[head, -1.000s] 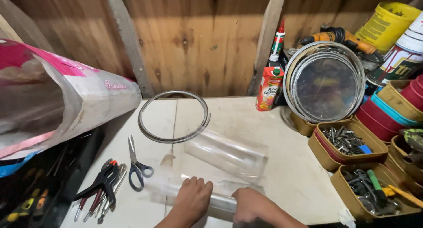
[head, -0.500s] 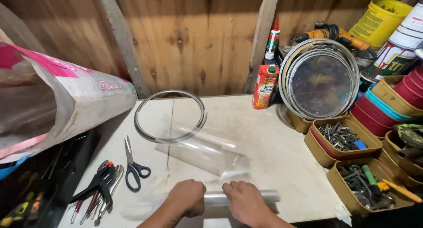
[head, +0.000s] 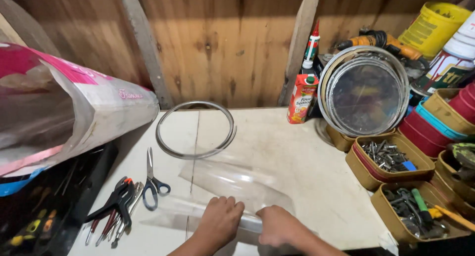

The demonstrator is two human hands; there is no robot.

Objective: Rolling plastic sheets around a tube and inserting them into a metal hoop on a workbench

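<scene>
Both hands on a rolled clear plastic sheet at the near edge of the worktop.

We find the left hand (head: 220, 220) and right hand (head: 277, 225) side by side at 6 o'clock, fingers curled down and pressed onto the clear plastic sheet (head: 232, 179), whose near end is rolled beneath them; its free part lies curved toward 12 o'clock on the worktop (head: 297, 152). A metal ring (head: 195, 130) lies just beyond the sheet. Scissors (head: 153, 179) and pliers (head: 116, 201) lie at 9 o'clock. Tins of screws (head: 388, 157) stand at 3 o'clock.
</scene>
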